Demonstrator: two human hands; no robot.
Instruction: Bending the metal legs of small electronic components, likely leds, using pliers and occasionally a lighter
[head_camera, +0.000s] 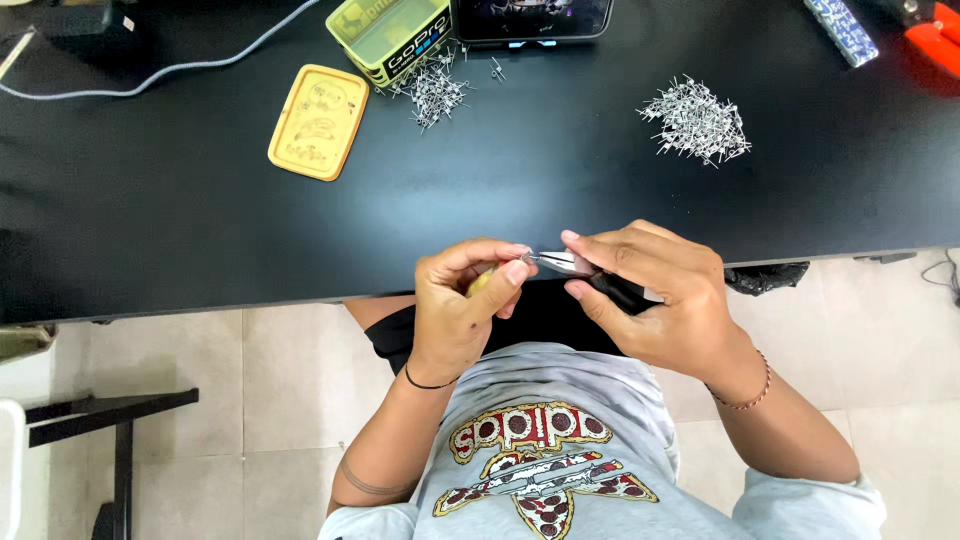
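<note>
My right hand (655, 300) grips a pair of small pliers (590, 272) with black handles, their metal tips pointing left. My left hand (465, 305) pinches a tiny metal piece (524, 258) between thumb and forefinger, right at the plier tips; something yellowish shows under the left fingers. Both hands hover just past the near edge of the black table (200, 220), over my lap. Whether the plier tips bite the piece, I cannot tell.
On the table lie two heaps of small metal parts, one at the right (697, 122) and one at the back middle (435, 92). A yellow tin lid (318, 122), a yellow-green tin (388, 35), a phone (530, 18) and a grey cable (150, 72) sit at the back.
</note>
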